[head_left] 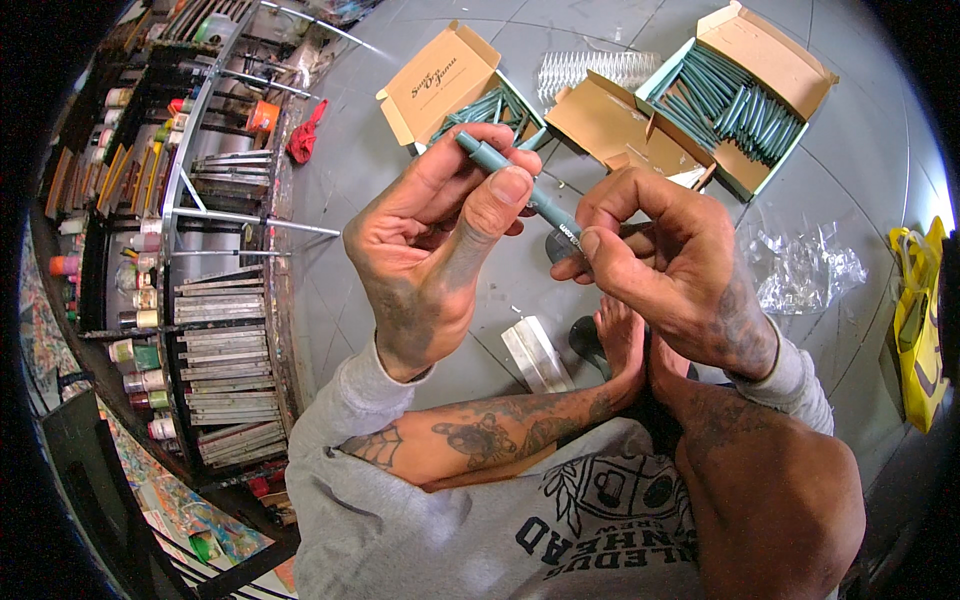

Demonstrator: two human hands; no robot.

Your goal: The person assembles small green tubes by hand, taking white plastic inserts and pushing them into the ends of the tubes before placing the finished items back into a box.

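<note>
A slim teal pen (548,207) with white print along its barrel is held up at a slant between my two hands. My left hand (420,240) has its thumb and fingers closed round the upper part, near the thicker end. The lower end is pinched between the thumb and fingers of my right hand (675,250), which hide its tip. Beyond my hands, an open cardboard box (440,80) has several similar teal pens (490,108) in it. A larger open box (765,50) to its right is packed with many more teal pens (740,115).
Between the boxes lies a clear ribbed plastic tray (595,72). Crumpled clear plastic (805,265) rests on the grey tiled floor (850,190), near a yellow bag (918,320). A white block-shaped object (537,355) is by my feet. A metal-framed shelf (170,240) with jars stands left, beside a red cloth (306,135).
</note>
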